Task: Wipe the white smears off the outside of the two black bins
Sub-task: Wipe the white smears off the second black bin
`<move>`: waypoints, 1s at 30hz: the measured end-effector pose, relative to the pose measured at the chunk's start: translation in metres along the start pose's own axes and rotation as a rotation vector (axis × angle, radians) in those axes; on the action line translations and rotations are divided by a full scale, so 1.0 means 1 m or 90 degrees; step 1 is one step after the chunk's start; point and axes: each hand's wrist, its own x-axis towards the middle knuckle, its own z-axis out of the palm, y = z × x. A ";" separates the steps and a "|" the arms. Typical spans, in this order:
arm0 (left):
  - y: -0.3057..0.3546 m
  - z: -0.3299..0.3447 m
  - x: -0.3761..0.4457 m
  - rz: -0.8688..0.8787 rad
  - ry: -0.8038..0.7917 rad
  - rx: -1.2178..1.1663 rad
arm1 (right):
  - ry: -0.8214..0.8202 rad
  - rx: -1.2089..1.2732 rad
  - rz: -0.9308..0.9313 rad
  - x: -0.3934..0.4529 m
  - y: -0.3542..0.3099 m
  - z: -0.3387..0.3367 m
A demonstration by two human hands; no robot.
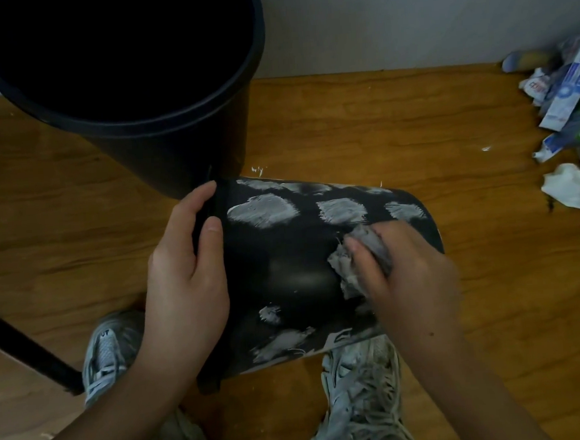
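Observation:
One black bin [285, 271] lies on its side on the wooden floor, above my shoes. White smears [264, 213] run in patches along its upper side, and more white smears [283, 344] streak its lower edge. A middle band of the wall is dark and glossy. My left hand [186, 278] grips the bin's rim at the left end. My right hand [405, 273] holds a crumpled grey-white tissue [350, 267] pressed against the bin's wall near its right end. A second black bin [127, 76] stands upright at the back left, its opening facing up.
A pile of crumpled tissues and toothpaste boxes [573, 121] lies by the wall at the right. My grey sneakers [359, 400] are planted under the lying bin. A dark slanted furniture leg [30, 354] crosses the lower left. Small white flecks [257, 170] dot the floor.

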 end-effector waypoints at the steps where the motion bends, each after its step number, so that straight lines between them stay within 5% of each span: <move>1: 0.000 0.000 0.000 -0.002 -0.003 -0.002 | 0.008 0.000 -0.011 0.000 -0.005 0.002; 7: -0.003 -0.001 0.001 -0.004 0.007 -0.002 | -0.055 0.015 -0.193 0.002 -0.054 0.022; 14: -0.002 0.001 0.004 -0.025 0.012 -0.009 | -0.024 -0.056 0.068 0.009 0.021 -0.016; 21: 0.002 0.000 0.003 -0.034 0.012 0.008 | -0.076 -0.037 -0.011 0.030 -0.017 0.002; 25: 0.003 -0.001 0.005 -0.026 0.012 0.028 | -0.076 -0.023 0.057 0.032 0.003 -0.009; 30: -0.001 0.000 0.002 -0.009 0.069 0.074 | -0.065 0.259 0.250 0.040 0.004 -0.033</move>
